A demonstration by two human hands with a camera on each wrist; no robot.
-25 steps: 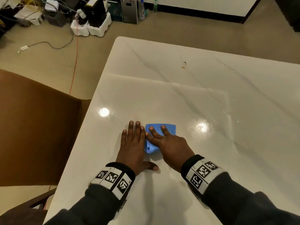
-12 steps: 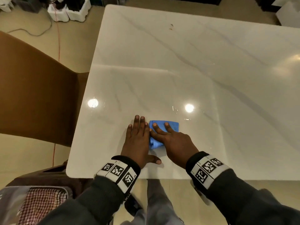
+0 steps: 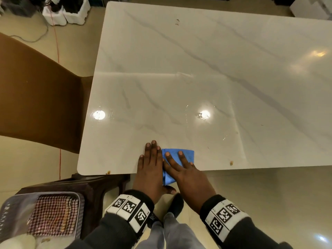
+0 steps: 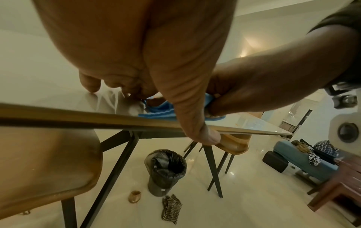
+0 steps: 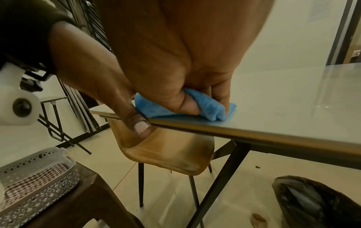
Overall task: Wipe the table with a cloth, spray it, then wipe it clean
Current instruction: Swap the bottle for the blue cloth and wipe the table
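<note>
While my right hand presses the blue cloth flat at the table's near edge, fingers spread and straight, my left hand lies flat just beside it, fingers together, touching the cloth's left side. From the head view, the cloth's rear corner already overhangs the edge, so I judge one more pull toward me could drag it off onto the floor. Brown specks near the edge and far up the table remain unwiped.

Seen from the left wrist, my left thumb hangs below the table edge, and the cloth sits right at the lip.

Seen from the right wrist, my thumb tucks into a fold of the cloth, so the hand does pinch it; that fold could bunch and skip crumbs.

Compared with a second ago, both hands and cloth have slid from mid-table back to the near edge.
</note>
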